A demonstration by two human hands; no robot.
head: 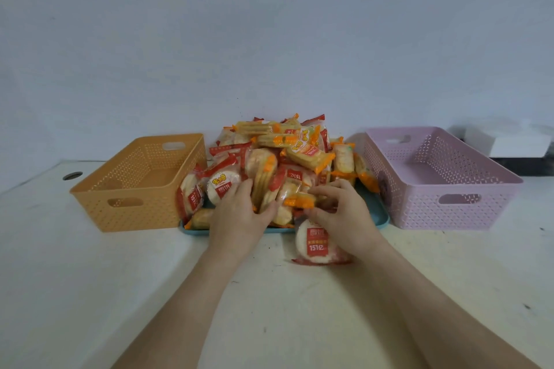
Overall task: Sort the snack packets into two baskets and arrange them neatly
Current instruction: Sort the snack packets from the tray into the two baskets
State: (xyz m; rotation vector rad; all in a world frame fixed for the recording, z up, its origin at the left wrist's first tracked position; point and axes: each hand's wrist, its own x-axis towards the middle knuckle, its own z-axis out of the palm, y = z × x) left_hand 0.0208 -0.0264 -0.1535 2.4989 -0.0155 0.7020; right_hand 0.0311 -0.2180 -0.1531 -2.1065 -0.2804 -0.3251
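Left hand (239, 213): fingers spread, resting on round red-labelled packets (223, 186). Right hand (338, 210): pinching 1 orange-ended packet (299, 200). Snack pile (281, 156) on teal tray (383, 217), between orange basket (138, 183) and pink basket (443, 177) at worktop (90, 278) far edge. 1 round packet (317, 244) beside tray near edge.

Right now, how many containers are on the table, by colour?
Orange basket: 1
Pink basket: 1
Teal tray: 1
Total: 3
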